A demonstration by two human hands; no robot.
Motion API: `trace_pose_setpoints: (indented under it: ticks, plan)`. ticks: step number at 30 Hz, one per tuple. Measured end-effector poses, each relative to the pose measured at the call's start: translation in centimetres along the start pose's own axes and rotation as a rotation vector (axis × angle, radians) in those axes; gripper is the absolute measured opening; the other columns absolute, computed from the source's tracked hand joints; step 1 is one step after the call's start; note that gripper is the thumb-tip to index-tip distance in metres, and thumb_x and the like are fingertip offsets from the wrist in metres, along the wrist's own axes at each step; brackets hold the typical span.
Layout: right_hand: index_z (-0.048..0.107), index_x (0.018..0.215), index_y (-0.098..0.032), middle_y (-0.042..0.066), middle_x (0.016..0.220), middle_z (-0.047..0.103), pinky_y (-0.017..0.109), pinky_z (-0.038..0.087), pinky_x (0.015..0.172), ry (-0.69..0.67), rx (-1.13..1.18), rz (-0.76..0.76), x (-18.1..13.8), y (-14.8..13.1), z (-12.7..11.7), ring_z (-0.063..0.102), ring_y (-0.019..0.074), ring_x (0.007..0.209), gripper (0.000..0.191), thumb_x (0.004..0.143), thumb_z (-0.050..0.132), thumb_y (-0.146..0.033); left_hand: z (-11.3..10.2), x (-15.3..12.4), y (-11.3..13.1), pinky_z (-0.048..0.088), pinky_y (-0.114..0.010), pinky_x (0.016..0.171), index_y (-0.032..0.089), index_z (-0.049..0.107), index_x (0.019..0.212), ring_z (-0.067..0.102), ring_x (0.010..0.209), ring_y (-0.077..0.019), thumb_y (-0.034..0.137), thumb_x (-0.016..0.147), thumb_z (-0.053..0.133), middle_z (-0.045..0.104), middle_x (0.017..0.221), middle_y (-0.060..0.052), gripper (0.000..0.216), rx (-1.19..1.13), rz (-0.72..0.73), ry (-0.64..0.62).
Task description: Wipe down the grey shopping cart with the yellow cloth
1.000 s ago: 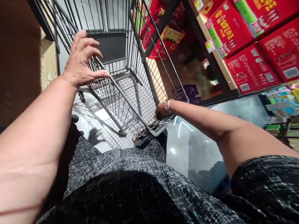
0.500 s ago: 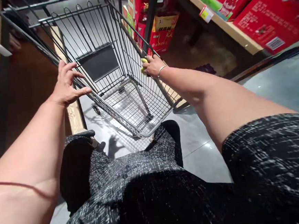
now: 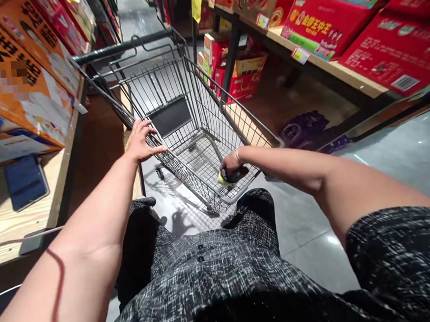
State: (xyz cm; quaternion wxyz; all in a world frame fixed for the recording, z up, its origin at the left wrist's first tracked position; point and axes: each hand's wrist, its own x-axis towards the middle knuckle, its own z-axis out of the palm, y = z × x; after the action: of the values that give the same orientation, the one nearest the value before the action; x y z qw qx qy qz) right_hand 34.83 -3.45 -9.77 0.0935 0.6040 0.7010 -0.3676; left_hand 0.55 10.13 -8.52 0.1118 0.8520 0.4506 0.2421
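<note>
A dark grey wire shopping cart (image 3: 236,195) stands in front of me, its narrow end near my legs and its handle at the far end. My left hand (image 3: 141,143) is at the cart's left side rail, fingers spread and thumb stretched out over the basket. It holds nothing. At the near end of the basket, my right hand (image 3: 231,163) is closed around a small yellow-green thing (image 3: 222,178), mostly hidden by the fingers. A dark patch shows under that hand; I cannot tell if it is part of the held thing.
Wooden shelves flank the aisle. Red boxes (image 3: 395,47) fill the right shelf, with purple packages (image 3: 305,126) below. On the left are orange boxes (image 3: 13,62) and a dark blue phone-like device (image 3: 26,182). More red cartons (image 3: 241,77) stand behind the cart's right side.
My right hand has moved from the right side rail to the cart's near end, still holding the yellow-green thing. My left hand stays by the left rail. The view has tilted up, showing the cart handle.
</note>
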Motion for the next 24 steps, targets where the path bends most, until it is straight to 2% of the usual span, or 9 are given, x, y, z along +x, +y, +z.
trace_pose_setpoints:
  ticks: [2, 4, 7, 9, 11, 14, 17, 19, 24]
  plan:
    - [0.073, 0.103, -0.017, 0.002, 0.085, 0.074, 0.027, 0.054, 0.072, -0.085, 0.07, -0.004, 0.1, -3.1, 0.5, 0.067, 0.0156, 0.072, 0.029, 0.074, 0.07, -0.013, -0.1, -0.4, 0.9, 0.024, -0.06, 0.118, 0.023, 0.06, 0.101, 0.019, 0.15, -0.0369, 0.068, 0.058, 0.08, 0.045, 0.15, -0.01, 0.066, 0.03, -0.034, -0.014]
    - [0.066, 0.117, -0.02, 0.003, 0.095, 0.074, 0.024, 0.053, 0.069, -0.05, 0.239, 0.012, -0.4, -5.6, 1.2, 0.067, 0.015, 0.076, 0.035, 0.083, 0.06, -0.016, -0.2, -0.9, 2.0, 0.027, -0.062, 0.115, 0.024, 0.06, 0.102, 0.021, 0.15, -0.0369, 0.065, 0.062, 0.079, 0.044, 0.151, -0.009, 0.061, 0.063, -0.071, -0.026]
    - [0.054, 0.13, -0.021, 0.004, 0.105, 0.071, 0.023, 0.053, 0.071, 0.16, 0.517, 0.014, -1.9, -8.1, 2.0, 0.067, 0.0151, 0.085, 0.044, 0.087, 0.05, -0.014, -0.2, -1.8, 3.7, 0.031, -0.06, 0.112, 0.026, 0.06, 0.105, 0.024, 0.148, -0.0353, 0.065, 0.066, 0.077, 0.046, 0.149, -0.008, 0.058, 0.127, -0.095, -0.027]
    - [0.049, 0.134, -0.023, 0.004, 0.116, 0.068, 0.024, 0.053, 0.079, 0.316, 0.574, -0.031, -2.8, -9.0, 2.0, 0.065, 0.0153, 0.095, 0.049, 0.086, 0.047, -0.013, -0.1, -2.2, 4.7, 0.029, -0.058, 0.111, 0.027, 0.06, 0.108, 0.026, 0.147, -0.0352, 0.068, 0.068, 0.075, 0.047, 0.148, -0.008, 0.06, 0.174, -0.109, -0.024]
    - [0.049, 0.135, -0.023, 0.005, 0.127, 0.062, 0.028, 0.05, 0.093, 0.488, 0.501, -0.105, -3.5, -9.7, 1.9, 0.061, 0.0171, 0.11, 0.05, 0.086, 0.046, -0.014, -0.1, -2.5, 5.7, 0.026, -0.058, 0.112, 0.028, 0.059, 0.111, 0.026, 0.147, -0.0354, 0.073, 0.068, 0.071, 0.049, 0.146, -0.008, 0.063, 0.219, -0.128, -0.032]
    - [0.052, 0.135, -0.02, 0.009, 0.134, 0.056, 0.036, 0.04, 0.109, 0.675, 0.24, -0.147, -4.2, -10.6, 2.2, 0.051, 0.0226, 0.123, 0.048, 0.088, 0.048, -0.017, -0.2, -2.8, 7.3, 0.027, -0.056, 0.11, 0.026, 0.059, 0.111, 0.029, 0.143, -0.0366, 0.079, 0.07, 0.064, 0.052, 0.141, -0.011, 0.067, 0.286, -0.148, -0.049]
    - [0.05, 0.138, -0.021, 0.012, 0.136, 0.053, 0.043, 0.043, 0.102, 0.727, 0.019, -0.081, -4.9, -11.3, 3.1, 0.05, 0.0292, 0.118, 0.051, 0.089, 0.055, -0.031, -0.3, -3.0, 8.7, 0.03, -0.056, 0.105, 0.023, 0.059, 0.109, 0.037, 0.135, -0.0379, 0.083, 0.07, 0.058, 0.056, 0.131, -0.014, 0.072, 0.327, -0.145, -0.064]
    - [0.05, 0.139, -0.023, 0.012, 0.136, 0.051, 0.043, 0.045, 0.094, 0.761, -0.091, -0.048, -5.2, -11.5, 3.7, 0.049, 0.0312, 0.113, 0.055, 0.088, 0.06, -0.038, -0.4, -3.0, 9.5, 0.03, -0.055, 0.104, 0.023, 0.06, 0.107, 0.039, 0.131, -0.0376, 0.086, 0.069, 0.056, 0.057, 0.126, -0.014, 0.073, 0.344, -0.147, -0.071]
    - [0.052, 0.14, -0.028, 0.012, 0.132, 0.054, 0.038, 0.046, 0.08, 0.862, -0.29, -0.045, -4.8, -10.0, 4.6, 0.05, 0.0296, 0.105, 0.046, 0.094, 0.05, -0.033, -0.1, -2.9, 10.8, 0.028, -0.055, 0.105, 0.023, 0.064, 0.105, 0.041, 0.124, -0.0375, 0.091, 0.065, 0.052, 0.058, 0.121, -0.014, 0.08, 0.387, -0.158, -0.081]
